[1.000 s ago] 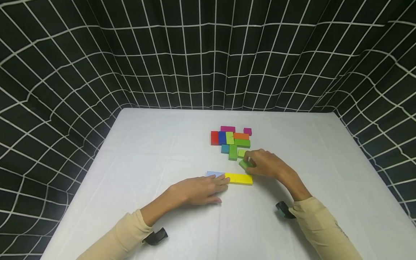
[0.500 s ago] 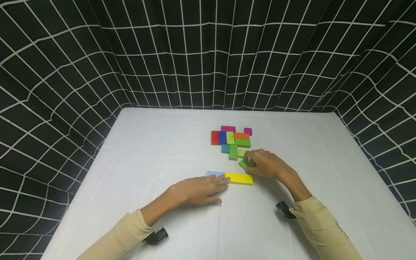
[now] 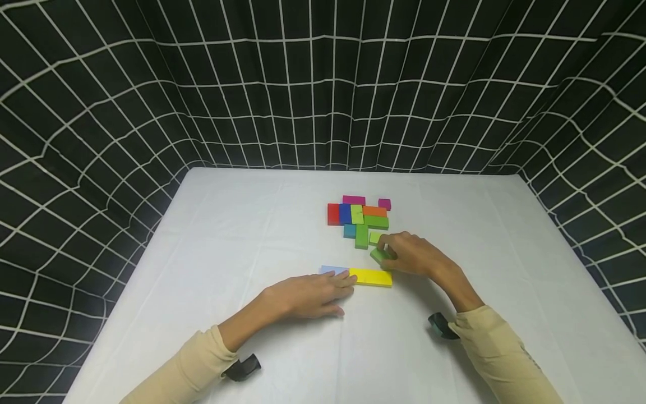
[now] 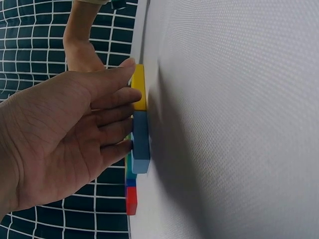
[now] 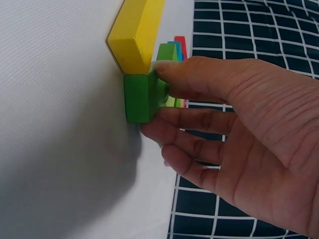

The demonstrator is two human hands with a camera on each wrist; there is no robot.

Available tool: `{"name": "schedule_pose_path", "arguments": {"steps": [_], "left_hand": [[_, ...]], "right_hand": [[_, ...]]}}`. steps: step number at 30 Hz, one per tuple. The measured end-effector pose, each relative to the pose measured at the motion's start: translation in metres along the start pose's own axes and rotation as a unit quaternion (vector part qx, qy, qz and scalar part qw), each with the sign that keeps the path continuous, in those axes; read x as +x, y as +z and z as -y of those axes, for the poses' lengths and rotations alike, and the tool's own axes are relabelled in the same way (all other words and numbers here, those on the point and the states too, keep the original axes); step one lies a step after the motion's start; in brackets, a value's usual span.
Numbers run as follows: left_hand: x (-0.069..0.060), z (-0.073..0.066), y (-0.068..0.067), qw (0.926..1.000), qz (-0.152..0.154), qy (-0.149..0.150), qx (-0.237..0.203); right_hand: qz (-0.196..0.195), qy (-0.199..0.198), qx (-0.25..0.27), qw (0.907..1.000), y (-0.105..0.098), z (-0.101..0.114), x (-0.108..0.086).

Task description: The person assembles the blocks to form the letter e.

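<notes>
In the head view a light blue block and a yellow block lie end to end. My left hand rests its nearly straight fingers on them where they meet; the left wrist view shows the fingertips along the light blue block and the yellow block. My right hand pinches a green block just behind the yellow block's right end. In the right wrist view, thumb and fingers hold that green block, close to the end of the yellow block.
Farther back on the white table lies a cluster of flat blocks, among them red, dark blue, orange and teal. A small magenta block lies apart. Dark curtain with white grid lines surrounds the table.
</notes>
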State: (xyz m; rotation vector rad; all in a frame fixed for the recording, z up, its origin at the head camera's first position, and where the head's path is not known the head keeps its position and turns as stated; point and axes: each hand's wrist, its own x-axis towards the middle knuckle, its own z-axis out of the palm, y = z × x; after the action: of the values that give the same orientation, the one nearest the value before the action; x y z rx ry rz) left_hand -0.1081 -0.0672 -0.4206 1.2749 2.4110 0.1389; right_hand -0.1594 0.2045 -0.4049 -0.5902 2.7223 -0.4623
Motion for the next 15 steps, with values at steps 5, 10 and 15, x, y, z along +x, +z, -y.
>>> {"name": "schedule_pose_path", "arguments": {"steps": [5,10,15], "left_hand": [[0.0,0.0,0.001,1.0,0.0,-0.002,0.0],[0.0,-0.001,0.0,1.0,0.0,-0.001,0.002],[0.0,-0.001,-0.001,1.0,0.001,-0.001,0.002]], "right_hand": [[0.001,-0.004,-0.008,1.0,-0.001,0.001,0.0],[-0.023,-0.009,-0.021,0.9995,-0.003,0.003,0.002],[-0.079,-0.042,-0.057,0.9944,-0.003,0.01,0.006]]}}
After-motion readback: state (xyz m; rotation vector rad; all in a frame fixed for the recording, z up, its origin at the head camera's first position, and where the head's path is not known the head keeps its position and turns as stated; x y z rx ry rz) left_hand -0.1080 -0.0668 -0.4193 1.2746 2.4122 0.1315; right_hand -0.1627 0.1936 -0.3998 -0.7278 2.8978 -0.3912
